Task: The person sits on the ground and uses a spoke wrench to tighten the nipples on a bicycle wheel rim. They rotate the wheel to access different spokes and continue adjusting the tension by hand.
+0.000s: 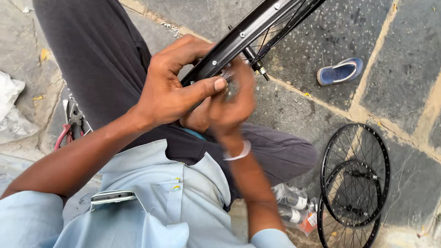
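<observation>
1. far left of the black wheel rim [243,34], a crumpled white bag [9,110] lies on the stone floor [404,59], and nearer the rim a pair of red-handled pliers [69,126] rests beside the person's dark trouser leg [96,55], close enough to pick up.
2. the left hand [172,87] is closed over the rim from the left, thumb stretched flat along the rim's lower edge and fingers curled over the top; this looks like a steadying hold, keeping the rim from turning.
3. the rim itself slants from between the hands up toward the top edge of the view, propped over the lap, with its spokes [285,27] fanning off to the right.
4. just under the rim, the right hand [229,103] is blurred; its fingers are bunched at the rim's inner side near a small brass spoke nipple [262,71], and i cannot tell whether they pinch anything. a white band [239,151] circles that wrist.
5. a phone [112,196] sits in the pale blue shirt pocket, below the rim.
6. right of the rim, a blue sandal [340,71] lies on the floor; lower right, two more spoked wheels [356,179] lie stacked, with small bagged parts [291,204] beside them.
7. the ground is rough grey stone slabs with pale joints, outdoors in daylight.
</observation>
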